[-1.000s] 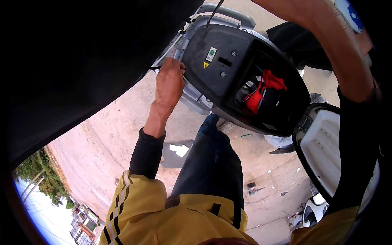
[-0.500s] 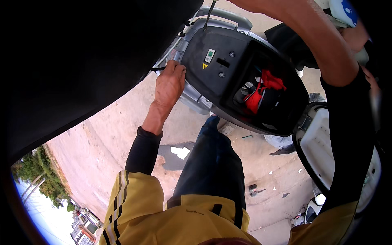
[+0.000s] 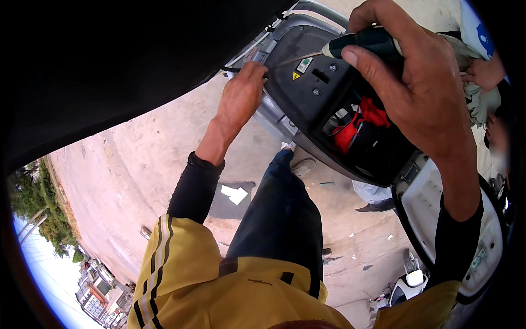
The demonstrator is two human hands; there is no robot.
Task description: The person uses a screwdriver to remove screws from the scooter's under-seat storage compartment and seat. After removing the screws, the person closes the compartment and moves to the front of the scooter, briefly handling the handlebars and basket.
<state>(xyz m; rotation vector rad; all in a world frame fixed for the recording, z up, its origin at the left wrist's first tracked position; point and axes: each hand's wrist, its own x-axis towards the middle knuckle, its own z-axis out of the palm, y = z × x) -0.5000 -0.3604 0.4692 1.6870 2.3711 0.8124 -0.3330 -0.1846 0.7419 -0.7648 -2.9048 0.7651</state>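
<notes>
My right hand point(image 3: 422, 82) is closed round the dark green handle of a screwdriver point(image 3: 342, 45). Its metal shaft points left across the black panel point(image 3: 282, 90) of a scooter's seat compartment; I cannot tell whether the tip touches. At the panel's left edge, my left hand point(image 3: 239, 94) has its fingers curled in, and what they grip is hidden. A black cable point(image 3: 232, 69) runs into view beside those fingers. The panel bears a small green switch point(image 3: 304, 66), a yellow warning triangle point(image 3: 296, 76), a slot and two round fittings.
Red and black items point(image 3: 356, 129) lie in the open storage bin. Its raised lid, white inside point(image 3: 422, 197), hangs at the right. A large black cover fills the upper left. At the far right another person's hand point(image 3: 486, 74) shows. Litter lies on the ground.
My right hand has come down from the upper edge toward me, bringing the screwdriver into full view and off the panel's far end. My left hand stays at the panel's edge.
</notes>
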